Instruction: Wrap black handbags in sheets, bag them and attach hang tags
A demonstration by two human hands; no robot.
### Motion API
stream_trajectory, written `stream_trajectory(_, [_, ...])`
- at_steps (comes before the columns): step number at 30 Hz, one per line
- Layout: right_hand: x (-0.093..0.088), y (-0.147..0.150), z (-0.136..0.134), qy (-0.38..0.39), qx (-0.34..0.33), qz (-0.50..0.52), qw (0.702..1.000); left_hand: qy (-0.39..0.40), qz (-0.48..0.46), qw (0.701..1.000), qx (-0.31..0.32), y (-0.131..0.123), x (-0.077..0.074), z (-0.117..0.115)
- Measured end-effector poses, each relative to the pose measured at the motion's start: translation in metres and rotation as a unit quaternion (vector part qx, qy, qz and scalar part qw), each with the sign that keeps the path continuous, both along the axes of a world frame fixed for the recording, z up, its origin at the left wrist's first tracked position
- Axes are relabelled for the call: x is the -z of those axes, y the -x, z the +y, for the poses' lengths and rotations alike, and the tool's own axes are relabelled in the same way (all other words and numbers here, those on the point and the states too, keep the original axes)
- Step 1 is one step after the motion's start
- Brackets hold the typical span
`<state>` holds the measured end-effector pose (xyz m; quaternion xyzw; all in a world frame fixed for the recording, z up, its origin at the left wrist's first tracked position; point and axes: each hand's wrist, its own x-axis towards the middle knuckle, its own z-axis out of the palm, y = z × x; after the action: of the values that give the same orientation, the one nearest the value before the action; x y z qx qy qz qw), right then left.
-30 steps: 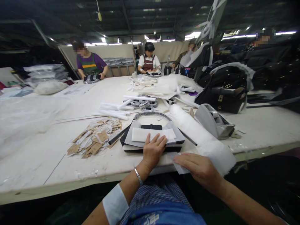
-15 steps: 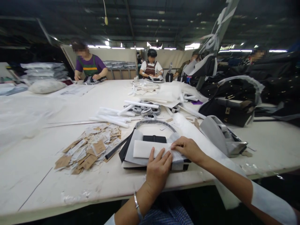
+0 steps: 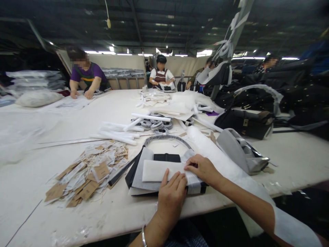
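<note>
On the black bag, flat at the bench edge, lies 1 white foam sheet. Left hand is open, palm down on the sheet, gripping nothing. Right hand has fingertips on the sheet's right end; pinch or press unclear. Step looks like laying padding; any shift calls for flat palms. Tape dispenser sits right of the bag, paper tags left.
</note>
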<state>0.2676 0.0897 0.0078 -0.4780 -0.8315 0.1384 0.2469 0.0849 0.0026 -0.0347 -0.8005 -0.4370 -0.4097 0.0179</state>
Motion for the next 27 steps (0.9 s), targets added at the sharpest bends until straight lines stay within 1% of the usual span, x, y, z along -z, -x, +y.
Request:
stream_trajectory(5, [-0.001, 0.002, 0.005, 0.017, 0.000, -0.001, 1.000, -0.003, 0.017, 1.000, -0.004, 0.000, -0.002, 0.001])
stream_trajectory(9, [-0.001, 0.003, 0.004, 0.032, 0.006, 0.009, 0.999, -0.005, 0.079, 0.997, -0.020, 0.002, -0.006, 0.000])
stream_trajectory(13, [0.001, 0.001, 0.006, 0.046, 0.019, 0.026, 0.998, 0.034, 0.130, 0.991, 0.003, 0.005, -0.013, -0.002])
stream_trajectory(15, [0.004, 0.002, 0.011, 0.048, 0.024, 0.031, 0.998, 0.058, 0.137, 0.989, 0.016, 0.006, -0.017, -0.003])
stream_trajectory(18, [0.005, 0.006, 0.019, 0.039, 0.038, 0.038, 0.998, 0.096, 0.141, 0.985, 0.017, 0.005, -0.021, -0.005])
stream_trajectory(21, [0.000, 0.005, 0.021, 0.023, 0.051, 0.045, 0.997, 0.112, 0.141, 0.983, 0.020, 0.004, -0.024, -0.007])
stream_trajectory(23, [-0.007, -0.007, 0.017, 0.013, 0.063, 0.053, 0.997, 0.111, 0.138, 0.984, 0.022, 0.004, -0.023, -0.007])
stream_trajectory(24, [-0.013, -0.019, 0.014, 0.008, 0.079, 0.058, 0.995, 0.108, 0.135, 0.985, 0.022, 0.005, -0.022, -0.006])
stream_trajectory(25, [-0.019, -0.034, 0.010, 0.000, 0.104, 0.065, 0.992, 0.105, 0.132, 0.985, 0.023, 0.005, -0.020, -0.006])
stream_trajectory(27, [-0.034, -0.077, 0.002, -0.017, 0.177, 0.079, 0.981, 0.095, 0.127, 0.987, 0.026, 0.005, -0.018, -0.005])
